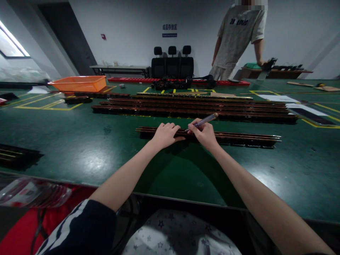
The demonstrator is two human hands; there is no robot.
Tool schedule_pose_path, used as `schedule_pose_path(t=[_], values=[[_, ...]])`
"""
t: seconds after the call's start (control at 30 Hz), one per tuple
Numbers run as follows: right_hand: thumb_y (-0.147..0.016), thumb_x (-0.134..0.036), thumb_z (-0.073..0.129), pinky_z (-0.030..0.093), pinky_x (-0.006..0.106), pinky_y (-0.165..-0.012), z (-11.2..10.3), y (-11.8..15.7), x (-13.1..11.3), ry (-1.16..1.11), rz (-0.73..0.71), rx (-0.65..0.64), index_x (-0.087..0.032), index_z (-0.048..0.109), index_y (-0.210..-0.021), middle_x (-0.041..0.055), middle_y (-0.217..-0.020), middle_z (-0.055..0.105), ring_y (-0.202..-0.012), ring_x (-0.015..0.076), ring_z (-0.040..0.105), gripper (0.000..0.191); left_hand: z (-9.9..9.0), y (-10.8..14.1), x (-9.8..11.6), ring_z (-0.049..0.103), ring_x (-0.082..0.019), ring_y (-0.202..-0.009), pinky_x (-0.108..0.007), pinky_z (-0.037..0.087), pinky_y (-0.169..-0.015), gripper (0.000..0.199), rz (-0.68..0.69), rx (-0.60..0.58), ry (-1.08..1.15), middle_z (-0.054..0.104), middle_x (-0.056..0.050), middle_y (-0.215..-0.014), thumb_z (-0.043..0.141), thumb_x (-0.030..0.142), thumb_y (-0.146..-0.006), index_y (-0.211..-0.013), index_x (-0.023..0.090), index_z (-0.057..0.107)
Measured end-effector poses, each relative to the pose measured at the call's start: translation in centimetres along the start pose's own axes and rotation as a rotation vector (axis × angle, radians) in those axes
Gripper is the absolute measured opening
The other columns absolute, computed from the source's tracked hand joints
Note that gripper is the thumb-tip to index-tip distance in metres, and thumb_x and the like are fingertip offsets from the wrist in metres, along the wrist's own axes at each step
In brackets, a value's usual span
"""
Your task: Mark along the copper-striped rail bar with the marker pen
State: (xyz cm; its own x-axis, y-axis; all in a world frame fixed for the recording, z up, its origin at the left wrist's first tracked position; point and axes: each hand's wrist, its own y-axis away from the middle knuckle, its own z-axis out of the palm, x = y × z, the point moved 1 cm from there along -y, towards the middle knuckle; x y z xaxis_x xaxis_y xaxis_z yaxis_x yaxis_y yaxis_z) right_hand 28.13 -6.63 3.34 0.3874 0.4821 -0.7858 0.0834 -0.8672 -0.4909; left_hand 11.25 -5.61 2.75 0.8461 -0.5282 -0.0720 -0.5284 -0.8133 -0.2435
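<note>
A long dark strip assembly with copper-coloured edges (247, 139) lies crosswise on the green table in front of me. My left hand (166, 135) grips it left of its middle, with fingers over the top and the thumb along the near side. A pen with a clear barrel (204, 120) is pinched in my right hand (204, 134). Its tip points down and left at the strip assembly, close to my left fingers. Whether the tip touches is too small to make out. Beyond both hands, several similar long strips (196, 109) lie side by side.
An orange bin (79, 84) stands at the back left. More dark strips (18, 156) lie at the left edge, and white papers (305, 109) at the right. Across the table stands a person (236, 39). A plastic bottle (32, 193) is below the near edge.
</note>
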Motion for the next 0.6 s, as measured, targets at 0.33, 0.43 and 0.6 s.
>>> schedule_pose_path(t=[0.33,0.43,0.6], values=[[-0.08,-0.041,0.059,0.05,0.031,-0.061,-0.19,-0.12,0.2,0.04,-0.012,0.041,-0.02,0.058,-0.068,0.0032,-0.058,0.067,-0.057,0.0192,0.065,0.024,0.2,-0.03,-0.14,0.058,-0.027,-0.104,-0.038,0.039,-0.084,0.053,0.016,0.003,-0.009,0.063,-0.011,-0.115,0.043,0.059,-0.093,-0.123,0.018,0.056],[-0.08,-0.043,0.058,0.05,0.031,-0.06,-0.26,-0.17,0.27,0.058,-0.018,0.061,-0.02,0.058,-0.068,0.0027,-0.056,0.066,-0.056,0.0191,0.064,0.026,0.21,-0.05,-0.18,0.058,-0.027,-0.105,-0.038,0.039,-0.085,0.053,0.015,0.005,-0.011,0.063,-0.011,-0.115,0.043,0.059,-0.092,-0.123,0.019,0.056],[-0.08,-0.043,0.057,0.049,0.031,-0.06,-0.47,-0.16,0.41,0.076,-0.026,0.102,-0.021,0.057,-0.065,0.0018,-0.054,0.064,-0.054,0.0181,0.063,0.027,0.19,-0.05,-0.34,0.058,-0.027,-0.105,-0.037,0.039,-0.085,0.053,0.013,-0.001,-0.01,0.063,-0.011,-0.114,0.042,0.06,-0.093,-0.123,0.019,0.056]])
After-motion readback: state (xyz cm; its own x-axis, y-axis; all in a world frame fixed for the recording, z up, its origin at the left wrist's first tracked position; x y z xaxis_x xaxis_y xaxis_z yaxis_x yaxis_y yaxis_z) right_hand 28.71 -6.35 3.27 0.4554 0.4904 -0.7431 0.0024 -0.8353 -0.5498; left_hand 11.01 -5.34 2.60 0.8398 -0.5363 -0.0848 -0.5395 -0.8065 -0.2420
